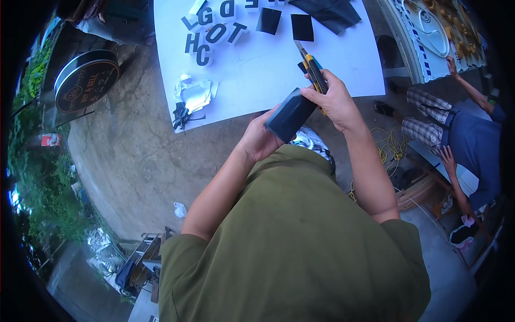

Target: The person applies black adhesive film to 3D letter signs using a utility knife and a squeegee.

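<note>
My left hand holds a dark rectangular piece in front of my body, beside the near edge of a white table sheet. A yellow and black utility knife is gripped in my right hand, its blade pointing away over the sheet. The thumb of that hand touches the top corner of the dark piece. Two black rectangles lie farther back on the sheet. Several dark block letters stand at the upper left of it.
Crumpled white paper and black scraps lie at the sheet's near left corner. Black sheeting is at the back. Another person is at the right, near a yellow cable. A round sign stands left.
</note>
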`<action>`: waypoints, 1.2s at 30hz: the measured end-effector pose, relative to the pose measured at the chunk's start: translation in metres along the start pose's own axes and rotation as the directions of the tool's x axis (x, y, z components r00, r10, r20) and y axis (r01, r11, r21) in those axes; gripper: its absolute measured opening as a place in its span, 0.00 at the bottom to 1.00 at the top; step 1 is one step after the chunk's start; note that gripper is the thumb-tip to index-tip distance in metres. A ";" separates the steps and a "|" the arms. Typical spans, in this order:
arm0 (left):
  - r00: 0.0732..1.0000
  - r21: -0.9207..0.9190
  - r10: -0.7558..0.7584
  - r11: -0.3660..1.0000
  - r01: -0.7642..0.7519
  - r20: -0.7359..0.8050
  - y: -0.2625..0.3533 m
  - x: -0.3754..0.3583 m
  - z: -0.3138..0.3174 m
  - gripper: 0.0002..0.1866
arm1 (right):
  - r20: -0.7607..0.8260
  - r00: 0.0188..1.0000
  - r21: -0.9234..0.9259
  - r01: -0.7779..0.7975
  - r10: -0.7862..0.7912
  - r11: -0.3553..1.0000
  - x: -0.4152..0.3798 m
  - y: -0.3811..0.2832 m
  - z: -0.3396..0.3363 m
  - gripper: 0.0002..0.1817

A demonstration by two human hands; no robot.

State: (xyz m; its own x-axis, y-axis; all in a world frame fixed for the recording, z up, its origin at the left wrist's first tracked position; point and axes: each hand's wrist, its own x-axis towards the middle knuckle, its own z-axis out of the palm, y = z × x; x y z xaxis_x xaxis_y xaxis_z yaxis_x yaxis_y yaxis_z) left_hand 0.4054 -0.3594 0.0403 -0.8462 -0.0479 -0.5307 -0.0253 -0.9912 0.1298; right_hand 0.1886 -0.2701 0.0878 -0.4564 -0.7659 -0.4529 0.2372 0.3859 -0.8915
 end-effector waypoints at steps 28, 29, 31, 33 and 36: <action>0.966 0.243 0.258 0.938 -0.248 -0.011 0.015 -0.024 0.030 0.50 | -0.140 0.988 0.178 -0.046 0.071 0.983 -0.044 0.020 0.058 0.31; 0.964 0.253 0.264 0.934 -0.252 -0.015 0.015 -0.026 0.031 0.50 | -0.146 0.988 0.156 -0.037 0.060 0.987 -0.044 0.020 0.059 0.31; 0.961 0.272 0.275 0.927 -0.259 -0.023 0.014 -0.028 0.034 0.50 | -0.154 0.987 0.120 -0.022 0.041 0.992 -0.044 0.019 0.061 0.31; 0.959 0.256 0.281 0.930 -0.263 -0.036 0.013 -0.026 0.027 0.50 | -0.158 0.987 0.096 -0.013 0.028 0.995 -0.045 0.016 0.063 0.31; 0.957 0.265 0.287 0.927 -0.266 -0.045 0.014 -0.025 0.020 0.48 | -0.165 0.986 0.001 0.023 -0.023 1.000 -0.043 0.017 0.062 0.32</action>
State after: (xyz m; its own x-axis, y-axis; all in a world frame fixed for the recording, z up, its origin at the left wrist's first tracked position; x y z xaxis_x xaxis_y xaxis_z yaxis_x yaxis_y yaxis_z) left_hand 0.4161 -0.3691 0.0722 -0.7928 -0.3362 -0.5084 0.0603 -0.8733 0.4834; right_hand 0.2654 -0.2625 0.0921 -0.5968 -0.6791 -0.4273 0.2270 0.3678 -0.9017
